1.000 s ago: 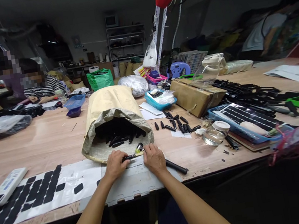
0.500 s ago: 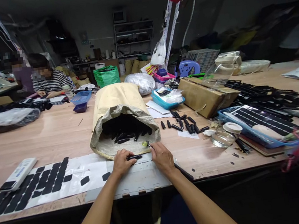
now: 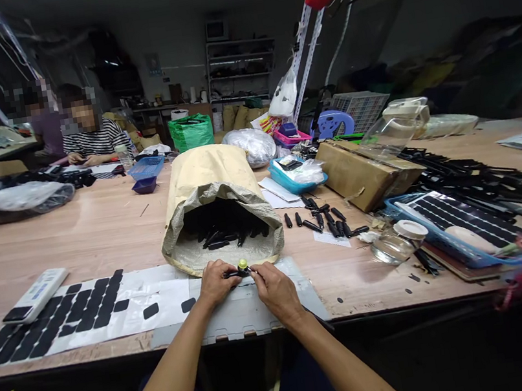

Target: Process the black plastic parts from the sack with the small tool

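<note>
My left hand (image 3: 215, 283) pinches a slim black plastic piece (image 3: 231, 273) by its left end, just in front of the sack's mouth. Closed too, my right hand (image 3: 278, 289) has fingers around a small tool with a round yellow-green head (image 3: 242, 264). That head is at the right end of the black piece; whether it touches is too small to tell. Under both hands lies a grey-white sheet (image 3: 239, 313). Behind them the paper sack (image 3: 210, 164) rests on its side, mouth toward me, with many black pieces (image 3: 217, 233) inside.
Left lies a white strip with black rounded stickers (image 3: 95, 305) and a white device (image 3: 35, 296). Several black pieces (image 3: 327, 215) lie right of the sack, near a lidded jar (image 3: 393, 244), a cardboard box (image 3: 360, 171) and a blue basket (image 3: 463, 237). A co-worker (image 3: 93, 139) sits back left.
My right hand has moved left, bringing the yellow-green-headed tool from the sack's edge to the black piece. My left hand keeps its hold. The view has shifted slightly.
</note>
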{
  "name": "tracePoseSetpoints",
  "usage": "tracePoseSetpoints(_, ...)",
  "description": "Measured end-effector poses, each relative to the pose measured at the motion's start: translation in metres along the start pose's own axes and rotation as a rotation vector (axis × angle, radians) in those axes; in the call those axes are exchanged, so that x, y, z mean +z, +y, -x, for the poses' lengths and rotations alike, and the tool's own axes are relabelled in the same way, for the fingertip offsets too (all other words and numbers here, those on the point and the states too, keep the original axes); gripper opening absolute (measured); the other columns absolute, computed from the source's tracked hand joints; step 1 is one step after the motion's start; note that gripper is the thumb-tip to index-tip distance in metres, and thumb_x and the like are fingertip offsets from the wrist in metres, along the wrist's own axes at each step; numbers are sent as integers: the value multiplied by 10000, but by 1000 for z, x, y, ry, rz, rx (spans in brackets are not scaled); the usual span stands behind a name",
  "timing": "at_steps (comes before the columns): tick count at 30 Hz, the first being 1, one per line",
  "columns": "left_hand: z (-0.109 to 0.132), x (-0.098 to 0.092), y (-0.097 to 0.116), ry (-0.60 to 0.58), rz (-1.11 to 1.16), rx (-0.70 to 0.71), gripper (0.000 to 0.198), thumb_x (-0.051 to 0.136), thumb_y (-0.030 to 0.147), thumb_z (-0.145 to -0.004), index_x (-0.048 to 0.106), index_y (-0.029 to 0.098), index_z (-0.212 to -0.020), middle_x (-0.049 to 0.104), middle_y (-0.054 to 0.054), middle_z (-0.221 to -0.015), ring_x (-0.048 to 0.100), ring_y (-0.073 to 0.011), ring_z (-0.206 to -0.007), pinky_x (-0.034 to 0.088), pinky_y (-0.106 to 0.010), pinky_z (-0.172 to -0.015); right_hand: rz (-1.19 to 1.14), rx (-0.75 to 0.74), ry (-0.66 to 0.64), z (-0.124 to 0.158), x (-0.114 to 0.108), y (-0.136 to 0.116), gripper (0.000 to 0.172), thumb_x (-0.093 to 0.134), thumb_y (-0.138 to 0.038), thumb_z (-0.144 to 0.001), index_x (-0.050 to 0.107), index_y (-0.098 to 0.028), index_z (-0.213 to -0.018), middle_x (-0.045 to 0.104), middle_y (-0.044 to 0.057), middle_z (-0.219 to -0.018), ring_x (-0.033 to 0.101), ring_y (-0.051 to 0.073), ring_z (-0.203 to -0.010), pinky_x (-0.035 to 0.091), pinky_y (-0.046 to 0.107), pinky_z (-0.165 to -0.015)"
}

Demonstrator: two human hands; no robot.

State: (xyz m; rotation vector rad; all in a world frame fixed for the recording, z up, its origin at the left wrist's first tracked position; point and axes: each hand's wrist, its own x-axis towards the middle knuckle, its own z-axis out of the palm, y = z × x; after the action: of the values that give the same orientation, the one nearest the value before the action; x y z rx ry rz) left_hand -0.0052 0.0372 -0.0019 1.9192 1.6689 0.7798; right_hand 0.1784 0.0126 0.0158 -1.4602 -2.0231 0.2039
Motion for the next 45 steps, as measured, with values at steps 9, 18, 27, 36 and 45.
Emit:
tracePoseSetpoints(9,3,1,1,62,87,-52,559,766,249,-696,591,263,-1226,659,27,-867,551,-196,-916,405,-322,-854,-49,-6,-63,-3,10,-11,259,421,-253,-956,672,-239,-1020,661,11,-903,615,129,-819,427,214,-722)
tracePoseSetpoints(18,3,-3,7,-7,-12,1,153,718,300,-758,738,238,-896,672,-26,-906,522,-233,-958,386,-351,-857,197,113,41,-38,6,33,227,474,-235,-925,680,-238,-1021,664,37,-980,591,167,-888,413,262,-772)
tracePoseSetpoints(27,2,-1,2,-38,-5,17,186,590,337,-867,723,245,-959,664,-18,-951,515,-217,-987,363,-354,-892,396,80,42,-29,29,51,199,491,-260,-926,651,-235,-1042,642,71,-967,557,221,-890,380,318,-720)
tracePoseSetpoints(36,2,-2,4,-47,-86,14,266,438,336,-957,685,240,-964,648,-16,-999,510,-198,-983,371,-343,-903,432,74,54,-30,28,48,190,471,-261,-927,630,-232,-1028,637,85,-973,551,224,-882,376,320,-718)
tracePoseSetpoints(45,1,1,-1,-34,-85,11,237,459,329,-945,675,232,-927,651,-19,-999,511,-208,-983,375,-345,-897,445,65,60,-29,27,48,184,467,-257,-930,630,-234,-1013,638,85,-967,552,216,-879,376,308,-708)
